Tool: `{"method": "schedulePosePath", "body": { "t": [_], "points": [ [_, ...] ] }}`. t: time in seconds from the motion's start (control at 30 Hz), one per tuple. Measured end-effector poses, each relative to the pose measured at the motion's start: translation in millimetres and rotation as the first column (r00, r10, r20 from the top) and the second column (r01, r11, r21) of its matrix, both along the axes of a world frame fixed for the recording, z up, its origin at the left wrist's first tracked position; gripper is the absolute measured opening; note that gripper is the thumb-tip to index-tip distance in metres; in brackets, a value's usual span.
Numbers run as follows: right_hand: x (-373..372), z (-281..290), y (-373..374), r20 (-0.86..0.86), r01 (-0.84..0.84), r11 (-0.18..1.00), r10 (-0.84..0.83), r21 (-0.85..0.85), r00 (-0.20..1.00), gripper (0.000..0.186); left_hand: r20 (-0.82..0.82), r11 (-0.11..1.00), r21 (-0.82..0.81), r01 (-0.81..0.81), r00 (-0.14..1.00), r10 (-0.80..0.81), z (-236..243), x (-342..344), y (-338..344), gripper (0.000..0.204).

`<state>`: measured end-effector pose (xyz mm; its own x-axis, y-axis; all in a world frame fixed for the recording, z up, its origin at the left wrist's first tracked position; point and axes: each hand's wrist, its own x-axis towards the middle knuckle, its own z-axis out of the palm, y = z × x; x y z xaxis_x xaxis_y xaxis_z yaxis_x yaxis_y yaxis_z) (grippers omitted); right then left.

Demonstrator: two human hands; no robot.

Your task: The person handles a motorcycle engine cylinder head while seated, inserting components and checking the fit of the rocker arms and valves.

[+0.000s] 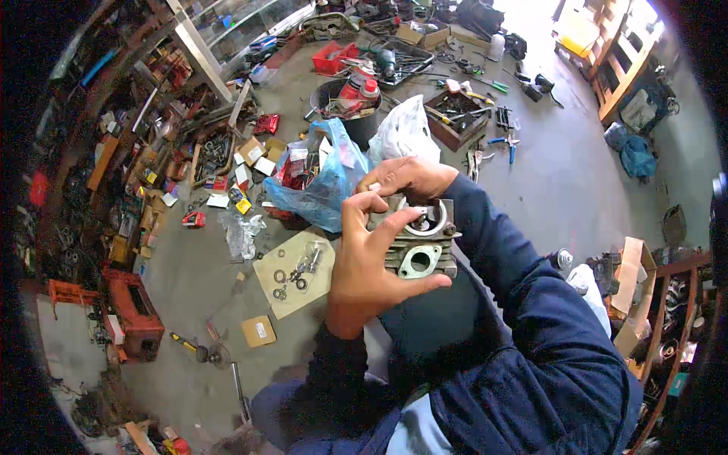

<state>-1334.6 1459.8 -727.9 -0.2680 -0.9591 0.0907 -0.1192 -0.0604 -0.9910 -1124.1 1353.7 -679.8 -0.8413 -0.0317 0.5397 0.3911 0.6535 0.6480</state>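
Observation:
Both my hands hold a finned metal engine cylinder head [434, 252] over my lap. A pale oval flange with a round port faces me, and a round opening with metal parts inside sits above it. My left hand [360, 265] grips its left side, with the thumb along the lower edge and the index fingertip at the round opening. From above, my right hand [415, 176] is closed round the far edge, its fingers partly hidden. On the floor to the left, a tan paper sheet [315, 287] bears several small metal rings [280, 276] and other small parts.
Beyond my hands lie a blue plastic bag [322, 201], a white bag [406, 129] and a dark bucket [360, 121]. A wooden toolbox [455, 136] and blue-handled pliers [511, 149] are farther right. A small tan packet [258, 331] and a red metal box [135, 307] lie left.

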Motion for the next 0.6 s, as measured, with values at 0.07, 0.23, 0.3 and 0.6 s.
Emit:
{"method": "schedulePosePath", "body": {
  "t": [0.07,0.23,0.3,0.6],
  "points": [
    [-9,-6,-5,0.067,-0.142,0.99,0.141,0.008,0.988,0.039,-0.009,0.999,-0.033,0.0,1.0,0.0,2,0,1,0.094],
    [-10,-2,-2,-0.254,-0.154,0.98,0.118,-0.126,0.96,0.04,0.007,0.996,0.042,-0.075,0.997,0.074,4,4,4,0.113],
    [-12,-4,2,-0.466,-0.253,0.941,0.124,-0.226,0.876,0.04,0.046,0.994,0.085,-0.073,0.996,0.07,4,4,8,0.113],
    [2,5,-8,0.088,-0.212,0.976,0.217,-0.054,0.972,0.042,0.057,1.0,-0.004,-0.017,0.998,0.017,1,4,3,0.1]
  ]
}}
